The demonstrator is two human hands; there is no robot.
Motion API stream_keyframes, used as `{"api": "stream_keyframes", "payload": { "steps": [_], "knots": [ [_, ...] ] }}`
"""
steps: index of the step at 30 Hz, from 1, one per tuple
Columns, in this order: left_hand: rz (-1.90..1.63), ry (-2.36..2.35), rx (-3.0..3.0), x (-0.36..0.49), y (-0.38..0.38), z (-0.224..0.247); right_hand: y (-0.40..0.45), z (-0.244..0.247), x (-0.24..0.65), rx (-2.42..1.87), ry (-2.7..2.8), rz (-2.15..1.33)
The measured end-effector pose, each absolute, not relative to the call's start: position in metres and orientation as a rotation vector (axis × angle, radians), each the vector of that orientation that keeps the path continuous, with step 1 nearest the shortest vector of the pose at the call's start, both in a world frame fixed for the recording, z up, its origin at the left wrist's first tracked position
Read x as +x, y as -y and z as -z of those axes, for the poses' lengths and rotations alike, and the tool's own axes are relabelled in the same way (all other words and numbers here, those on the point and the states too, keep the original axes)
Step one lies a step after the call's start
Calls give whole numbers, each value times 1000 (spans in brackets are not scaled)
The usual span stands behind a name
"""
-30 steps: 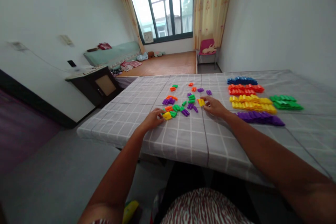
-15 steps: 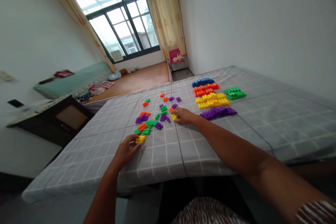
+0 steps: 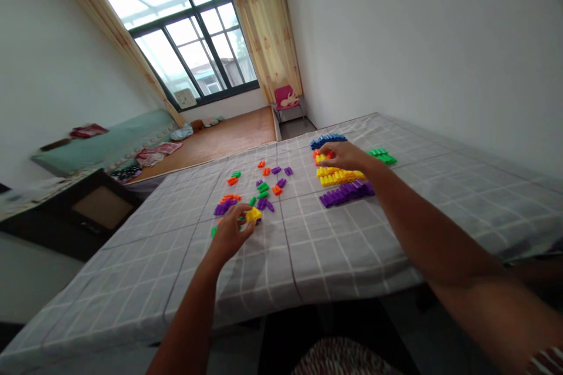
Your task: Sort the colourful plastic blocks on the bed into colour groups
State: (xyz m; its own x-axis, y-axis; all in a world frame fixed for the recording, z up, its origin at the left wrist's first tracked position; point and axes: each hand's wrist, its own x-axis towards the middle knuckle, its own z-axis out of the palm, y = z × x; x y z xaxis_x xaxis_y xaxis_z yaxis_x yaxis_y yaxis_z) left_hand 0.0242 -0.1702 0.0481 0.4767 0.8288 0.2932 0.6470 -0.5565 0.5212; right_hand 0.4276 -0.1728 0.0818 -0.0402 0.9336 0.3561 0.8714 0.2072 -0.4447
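Observation:
My left hand (image 3: 231, 231) holds yellow pieces (image 3: 253, 215) between thumb and fingers, over the scattered green, orange and purple pieces. My right hand (image 3: 345, 156) is pinched on a yellow piece (image 3: 322, 159) at the left end of the orange row, which it partly hides. Behind it lies the blue row (image 3: 328, 140). Nearer me are the yellow row (image 3: 338, 176) and the purple row (image 3: 346, 193). Green pieces (image 3: 382, 156) sit right of my right wrist. Loose purple pieces (image 3: 281, 183) and orange pieces (image 3: 277, 190) lie between my hands.
A grey checked cloth (image 3: 255, 269) covers the table. Beyond its far edge are a low wooden platform (image 3: 233, 132) and a pink chair (image 3: 285, 96). A dark cabinet (image 3: 57, 217) stands at the left. The white wall (image 3: 417, 41) runs along the right.
My right hand has moved from the scattered pieces to the sorted rows, carrying yellow. My left hand has lifted yellow pieces and moved right and forward. The view has shifted slightly.

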Motion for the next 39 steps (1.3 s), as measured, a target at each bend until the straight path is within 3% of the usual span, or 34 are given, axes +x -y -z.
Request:
{"api": "stream_keyframes", "payload": {
  "steps": [5, 11, 19, 27, 32, 35, 39],
  "knots": [
    [-815, -845, 2473, 126, 137, -47, 180, -47, 512, -1823, 1846, -246],
    [-746, -682, 2627, 236, 104, -33, 182, -22, 528, -1800, 1890, -345],
    [-636, -701, 2710, 275, 96, -1, 186, -21, 530, -1808, 1901, -373],
    [-755, -726, 2755, 197, 88, -24, 188, -31, 511, -1830, 1619, -31],
    [-754, -1421, 2627, 76, 50, -47, 195, -39, 487, -1751, 1523, 228],
    [-565, -1838, 2366, 8, 32, -47, 194, -35, 475, -1693, 1513, 284],
    [-463, -1936, 2160, -37, 23, -28, 188, -32, 453, -1638, 1547, 334]
  ]
}}
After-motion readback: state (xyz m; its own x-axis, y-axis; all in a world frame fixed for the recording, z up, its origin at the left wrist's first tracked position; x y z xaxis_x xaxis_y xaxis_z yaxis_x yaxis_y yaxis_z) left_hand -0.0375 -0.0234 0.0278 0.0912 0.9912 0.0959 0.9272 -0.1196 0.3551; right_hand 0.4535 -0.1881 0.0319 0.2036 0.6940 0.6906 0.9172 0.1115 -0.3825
